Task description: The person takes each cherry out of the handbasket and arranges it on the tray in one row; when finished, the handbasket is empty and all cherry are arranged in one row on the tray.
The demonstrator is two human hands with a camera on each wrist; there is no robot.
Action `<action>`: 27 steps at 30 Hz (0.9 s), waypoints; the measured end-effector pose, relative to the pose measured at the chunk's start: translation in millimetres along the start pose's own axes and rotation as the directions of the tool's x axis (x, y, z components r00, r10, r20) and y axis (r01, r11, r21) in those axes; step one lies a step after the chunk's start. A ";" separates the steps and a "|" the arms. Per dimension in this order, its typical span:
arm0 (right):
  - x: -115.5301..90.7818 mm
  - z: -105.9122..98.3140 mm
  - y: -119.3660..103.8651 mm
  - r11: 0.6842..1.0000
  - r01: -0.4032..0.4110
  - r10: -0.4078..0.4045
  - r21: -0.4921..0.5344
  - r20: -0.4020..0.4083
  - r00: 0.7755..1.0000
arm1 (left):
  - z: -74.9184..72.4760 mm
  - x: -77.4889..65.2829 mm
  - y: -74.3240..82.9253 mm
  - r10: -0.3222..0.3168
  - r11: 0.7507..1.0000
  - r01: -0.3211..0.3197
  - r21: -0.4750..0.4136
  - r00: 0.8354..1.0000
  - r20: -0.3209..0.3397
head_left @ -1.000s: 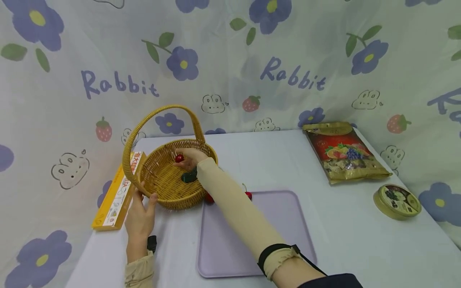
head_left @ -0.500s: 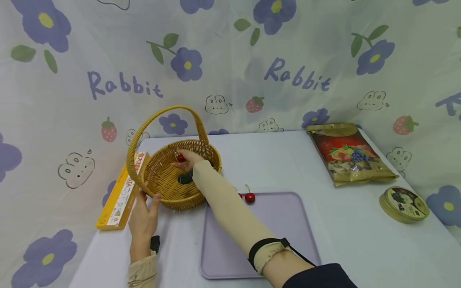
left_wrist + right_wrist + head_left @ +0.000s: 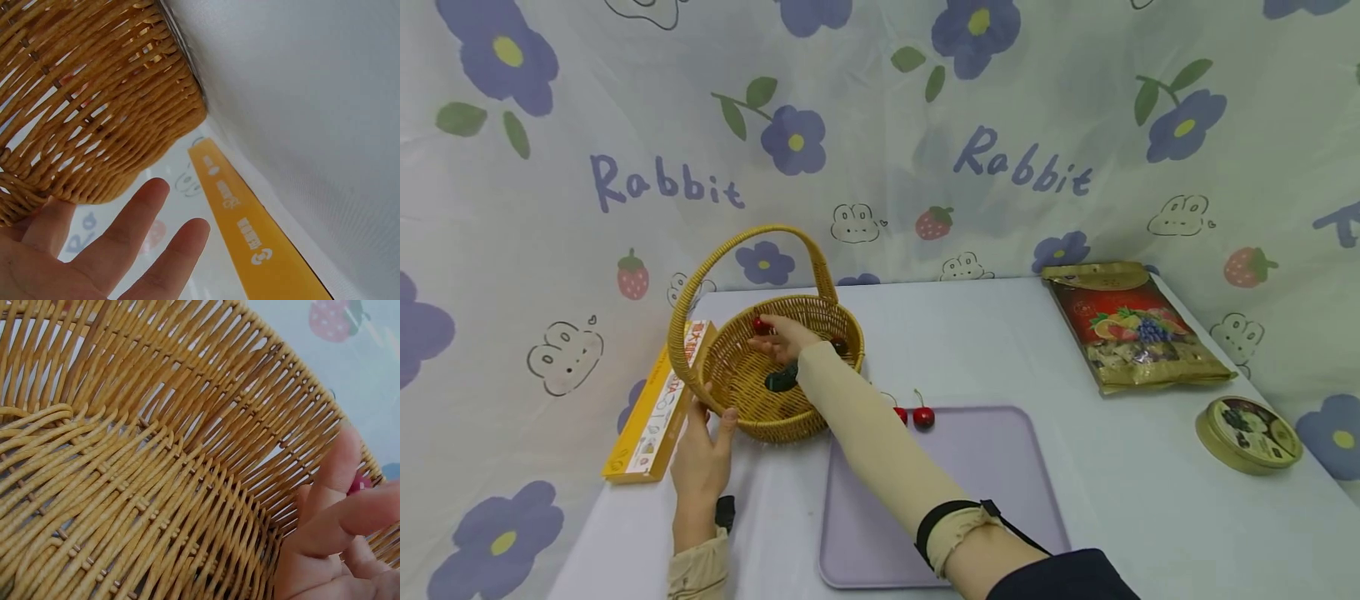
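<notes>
Red cherry [image 3: 761,324]: right hand [image 3: 785,337] is pinching it, basket [image 3: 775,430] eleven o'clock, likely placing, needing release; spread left hand [image 3: 702,457] steadying eight.

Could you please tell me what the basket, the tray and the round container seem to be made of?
Basket: wicker or a plastic imitation, lightly glossy; thin tan strands are woven with gaps.
Tray: probably matte plastic; evenly lilac, rounded corners.
Round container: perhaps satin-finished metal, judging by its gold-toned side.
</notes>
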State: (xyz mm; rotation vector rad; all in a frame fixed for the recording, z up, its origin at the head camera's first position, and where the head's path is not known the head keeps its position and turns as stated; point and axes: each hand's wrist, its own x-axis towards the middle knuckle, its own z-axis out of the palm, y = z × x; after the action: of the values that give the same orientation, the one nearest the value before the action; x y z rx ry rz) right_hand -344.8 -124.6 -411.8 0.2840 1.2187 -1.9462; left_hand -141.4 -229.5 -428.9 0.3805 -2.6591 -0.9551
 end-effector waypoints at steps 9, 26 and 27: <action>6.7 2.3 9.2 0.997 -0.076 0.076 0.028 -0.004 0.997 | 0.2 -1.0 -1.4 -0.010 1.000 0.010 -0.002 1.000 0.020; 8.1 21.9 24.1 0.999 -0.032 0.034 -0.022 0.058 0.998 | -0.9 0.1 1.6 -0.022 1.000 0.022 -0.001 0.999 0.025; 8.0 20.7 23.2 0.999 -0.028 0.030 -0.022 0.062 0.998 | -0.7 0.3 1.4 -0.017 1.000 0.017 0.000 1.000 0.018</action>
State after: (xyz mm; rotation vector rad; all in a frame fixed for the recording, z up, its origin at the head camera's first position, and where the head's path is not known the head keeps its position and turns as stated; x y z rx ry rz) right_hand -328.7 -150.8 -420.9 0.2274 1.1882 -1.9022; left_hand -141.6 -228.9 -427.4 0.3976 -2.6766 -0.9681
